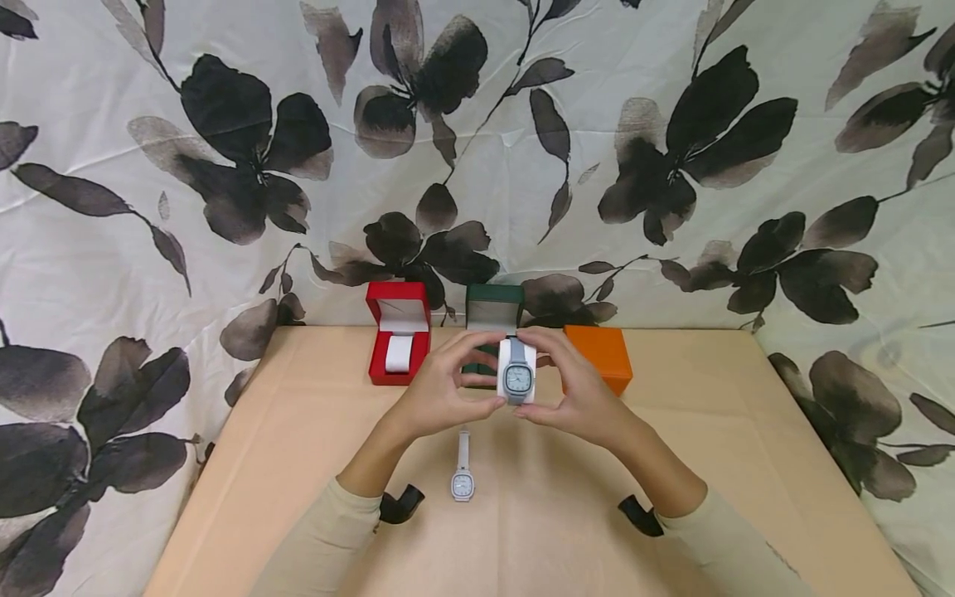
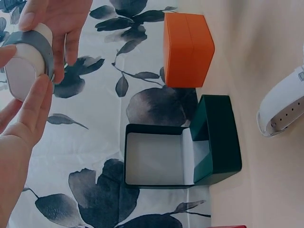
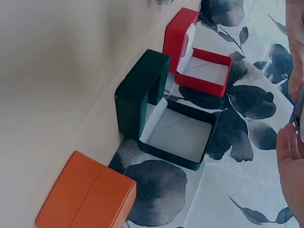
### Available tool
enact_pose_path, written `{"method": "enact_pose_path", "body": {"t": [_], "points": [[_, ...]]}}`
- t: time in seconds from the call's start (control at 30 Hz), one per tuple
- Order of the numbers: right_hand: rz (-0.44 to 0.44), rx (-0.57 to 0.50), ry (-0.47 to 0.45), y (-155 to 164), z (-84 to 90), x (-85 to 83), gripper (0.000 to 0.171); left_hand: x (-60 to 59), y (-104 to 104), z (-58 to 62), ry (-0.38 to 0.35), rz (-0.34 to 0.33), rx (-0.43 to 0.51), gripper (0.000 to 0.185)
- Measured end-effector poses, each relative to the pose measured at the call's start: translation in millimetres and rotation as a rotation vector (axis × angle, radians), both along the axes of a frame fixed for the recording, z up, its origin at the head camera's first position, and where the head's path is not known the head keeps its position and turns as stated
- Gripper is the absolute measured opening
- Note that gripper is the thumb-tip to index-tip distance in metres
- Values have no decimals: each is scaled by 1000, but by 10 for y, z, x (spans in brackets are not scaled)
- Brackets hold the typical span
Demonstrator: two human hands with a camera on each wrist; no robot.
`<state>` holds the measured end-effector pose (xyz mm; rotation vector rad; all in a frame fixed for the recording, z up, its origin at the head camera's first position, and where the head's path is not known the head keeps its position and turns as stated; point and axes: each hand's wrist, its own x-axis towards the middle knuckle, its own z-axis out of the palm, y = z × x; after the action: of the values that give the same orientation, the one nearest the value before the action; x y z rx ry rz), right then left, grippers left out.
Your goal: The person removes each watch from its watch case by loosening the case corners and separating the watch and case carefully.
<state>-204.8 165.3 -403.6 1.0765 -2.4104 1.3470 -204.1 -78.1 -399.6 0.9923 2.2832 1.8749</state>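
From the head camera: left hand (image 1: 436, 390) and right hand (image 1: 578, 390) raised together just in front of the green box (image 1: 493, 308), fingertips of both pinching a grey watch (image 1: 517, 372) wrapped round a white cushion (image 1: 528, 371), dial facing the camera. Held in the air, just above the table (image 1: 298, 464), right in front of the green box's open lid. Left of the green box, a red box (image 1: 399, 332) standing open with a white cushion inside; right of it, an orange box (image 1: 600, 355), closed. Nearer than the green box, flat on the table, a white watch (image 1: 462, 468), untouched. From the left wrist: grey watch up at the left edge, well clear of the green box, gripped by curled fingers (image 2: 35, 102) from below and by the other hand's from above; green box open, pale lining bare; orange box just beyond it; white strap lying off to the right. From the right wrist: green box mid-frame, open; red box behind, orange box in front; right hand at the far right edge, grasp itself mostly cut off here.
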Motion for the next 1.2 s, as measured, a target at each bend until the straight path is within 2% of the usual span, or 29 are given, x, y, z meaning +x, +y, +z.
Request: {"method": "enact_pose_path", "body": {"t": [0.3,0.7,1.2], "points": [[-1,38,7,-11,23,-22,100,-22,48,-13,-3,6,20,73],[35,32,-26,-15,-39,-182,99,-127,95,-56,27,14,24,75],[34,65,-3,-67,-75,-196,99,-155,60,-99,20,23,3,74]]}}
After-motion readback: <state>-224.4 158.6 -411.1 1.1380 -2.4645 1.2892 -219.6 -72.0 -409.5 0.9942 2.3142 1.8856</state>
